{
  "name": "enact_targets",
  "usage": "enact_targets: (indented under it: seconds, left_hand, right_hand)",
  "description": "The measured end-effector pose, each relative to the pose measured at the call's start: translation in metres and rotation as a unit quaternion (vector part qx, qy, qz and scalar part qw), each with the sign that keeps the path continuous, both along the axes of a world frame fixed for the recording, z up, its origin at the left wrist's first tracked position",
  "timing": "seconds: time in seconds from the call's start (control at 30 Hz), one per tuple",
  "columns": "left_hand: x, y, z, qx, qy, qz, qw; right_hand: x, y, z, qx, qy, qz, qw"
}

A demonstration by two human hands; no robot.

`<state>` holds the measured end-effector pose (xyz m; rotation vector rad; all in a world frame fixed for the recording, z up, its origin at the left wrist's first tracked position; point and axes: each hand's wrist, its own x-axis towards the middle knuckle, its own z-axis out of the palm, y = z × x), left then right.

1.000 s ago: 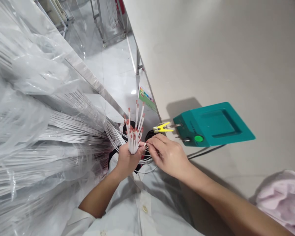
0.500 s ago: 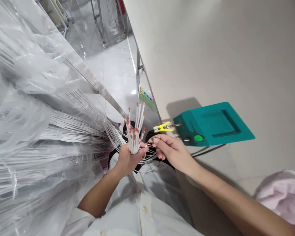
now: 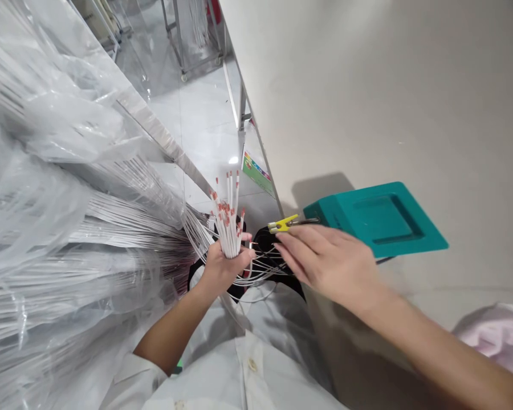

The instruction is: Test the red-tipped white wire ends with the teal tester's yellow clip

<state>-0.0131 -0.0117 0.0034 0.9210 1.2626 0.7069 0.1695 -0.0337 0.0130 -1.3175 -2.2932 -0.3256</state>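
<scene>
My left hand (image 3: 222, 267) is closed round a bundle of thin white wires with red-tipped ends (image 3: 227, 219) that stand upright above my fist. More loops of white wire (image 3: 256, 273) trail from it toward my lap. My right hand (image 3: 329, 259) hovers beside the bundle with its fingers stretched out and nothing in them. It lies just below a yellow clip (image 3: 282, 224) and in front of a teal box device (image 3: 378, 219) on the table, covering the device's front face.
A pale table (image 3: 389, 85) fills the right side. Clear plastic bags of white wire bundles (image 3: 68, 216) hang on a metal rack at the left. A pink cloth (image 3: 496, 341) lies at the lower right. A wheeled rack (image 3: 192, 34) stands on the glossy floor behind.
My right hand has let go of the wire end it pinched and moved right, toward the yellow clip and the teal device, with its fingers now spread. The left hand holds the bundle steady.
</scene>
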Motion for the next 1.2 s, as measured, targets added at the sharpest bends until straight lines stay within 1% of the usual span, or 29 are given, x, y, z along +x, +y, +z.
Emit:
enact_targets:
  seconds: [0.03, 0.1, 0.17, 0.3, 0.43, 0.57, 0.7, 0.8, 0.9, 0.97, 1.07, 1.2]
  left_hand:
    - [0.001, 0.003, 0.0, 0.006, -0.007, 0.002, 1.0]
    - [0.005, 0.009, 0.0, 0.021, -0.019, -0.007, 1.0]
    - [0.009, 0.014, -0.002, 0.034, -0.028, -0.022, 0.999]
    - [0.019, 0.022, -0.006, 0.043, -0.04, -0.042, 0.997]
    - [0.027, 0.026, -0.005, 0.03, -0.052, -0.039, 0.997]
    - [0.03, 0.026, -0.005, 0.016, -0.054, -0.03, 0.998]
    - [0.031, 0.025, -0.011, 0.007, -0.052, -0.021, 0.998]
    - [0.032, 0.025, -0.014, 0.004, -0.05, -0.02, 0.999]
    - [0.033, 0.025, -0.015, 0.005, -0.038, -0.033, 0.999]
    - [0.033, 0.025, -0.015, 0.007, -0.032, -0.037, 0.999]
    - [0.032, 0.024, -0.018, 0.023, -0.026, -0.029, 0.999]
    - [0.029, 0.022, -0.025, 0.035, -0.029, -0.024, 0.999]
  right_hand:
    - [0.005, 0.003, 0.003, -0.014, -0.027, -0.017, 0.999]
    - [0.014, 0.011, 0.008, -0.065, -0.086, -0.04, 0.993]
    - [0.021, 0.018, 0.01, -0.1, -0.135, -0.046, 0.985]
    - [0.024, 0.027, 0.011, -0.105, -0.195, -0.039, 0.974]
    - [0.022, 0.034, 0.013, -0.114, -0.224, -0.038, 0.967]
    - [0.023, 0.038, 0.013, -0.113, -0.223, -0.043, 0.967]
    - [0.025, 0.038, 0.011, -0.124, -0.199, -0.042, 0.971]
    - [0.026, 0.038, 0.011, -0.129, -0.203, -0.041, 0.97]
    - [0.025, 0.039, 0.013, -0.14, -0.219, -0.041, 0.965]
    - [0.025, 0.039, 0.014, -0.153, -0.212, -0.04, 0.964]
    - [0.026, 0.039, 0.014, -0.167, -0.192, -0.035, 0.966]
    - [0.026, 0.037, 0.011, -0.173, -0.189, -0.022, 0.966]
